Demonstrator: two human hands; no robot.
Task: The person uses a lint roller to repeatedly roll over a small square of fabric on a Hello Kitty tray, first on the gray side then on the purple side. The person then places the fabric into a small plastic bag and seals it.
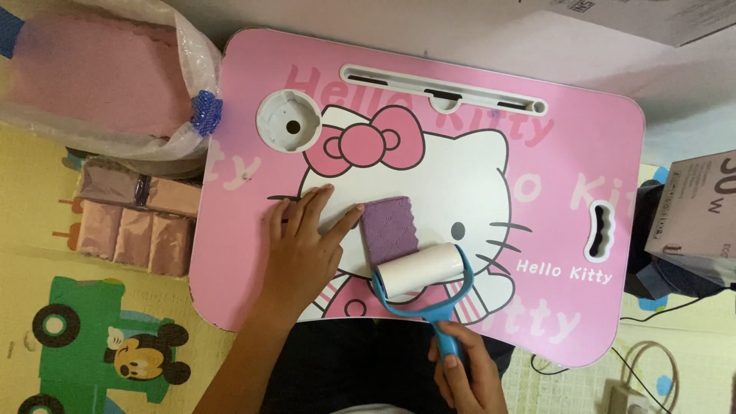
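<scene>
- I see the purple cloth [387, 228] lying flat near the middle of the pink table [583, 138], nearer its front edge.
- My left hand [303, 249] lies spread flat on the table, fingertips touching the cloth's left edge; that grip pinches nothing.
- My right hand [464, 376], at the front edge, wraps its grip tight around the blue lint roller [422, 280], whose white roll touches the cloth's near end.
- A round cup holder [288, 120] sits in the far left corner.

A bagged pink cloth stack [92, 77] lies far left; folded pink cloths [138, 222] below; a cardboard box [701, 207] right.
</scene>
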